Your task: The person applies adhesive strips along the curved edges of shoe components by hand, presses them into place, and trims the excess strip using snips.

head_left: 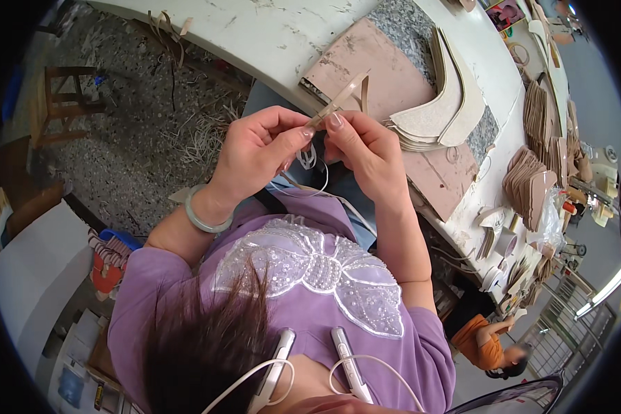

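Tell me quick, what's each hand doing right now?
Left hand: closed, pinching the tan strip.
Right hand: closed, pinching the same strip beside it.

Both hands meet near the table [269, 34] edge: left hand [259, 148] left of right hand [366, 152], a thin strap [338, 102] pinched between them. On the table, right of the hands, a slab [386, 69] carries a stack of curved sole pieces [441, 114]. Further right lie more stacked pieces [528, 183].
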The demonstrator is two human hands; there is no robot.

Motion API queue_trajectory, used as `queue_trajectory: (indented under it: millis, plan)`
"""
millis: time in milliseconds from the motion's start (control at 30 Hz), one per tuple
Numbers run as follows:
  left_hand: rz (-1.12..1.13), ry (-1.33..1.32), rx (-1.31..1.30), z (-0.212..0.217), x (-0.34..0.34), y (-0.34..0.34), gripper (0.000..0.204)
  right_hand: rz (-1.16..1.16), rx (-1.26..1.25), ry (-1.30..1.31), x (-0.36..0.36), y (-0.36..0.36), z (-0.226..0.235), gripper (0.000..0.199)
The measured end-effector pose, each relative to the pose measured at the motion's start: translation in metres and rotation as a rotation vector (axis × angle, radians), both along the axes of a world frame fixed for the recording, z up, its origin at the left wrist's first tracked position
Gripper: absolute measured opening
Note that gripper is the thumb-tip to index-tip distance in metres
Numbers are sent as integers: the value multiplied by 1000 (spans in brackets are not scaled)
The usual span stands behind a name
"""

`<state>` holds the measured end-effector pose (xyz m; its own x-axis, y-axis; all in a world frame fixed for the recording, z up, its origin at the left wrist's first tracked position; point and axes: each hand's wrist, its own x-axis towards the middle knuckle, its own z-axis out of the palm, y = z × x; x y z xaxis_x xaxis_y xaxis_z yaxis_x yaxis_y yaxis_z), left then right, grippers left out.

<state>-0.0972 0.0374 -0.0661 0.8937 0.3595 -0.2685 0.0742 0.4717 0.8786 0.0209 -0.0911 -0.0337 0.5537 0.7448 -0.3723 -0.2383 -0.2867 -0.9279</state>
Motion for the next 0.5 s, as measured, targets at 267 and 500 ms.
queue_trajectory:
  millis: [267,500]
  plan:
    - [-4,-2,-25,0,0,-2,15,-1,67,-74,-1,0,-8,27]
    - [-23,-57,-19,-6,4,-1,30,-34,101,-138,0,-1,-11,28]
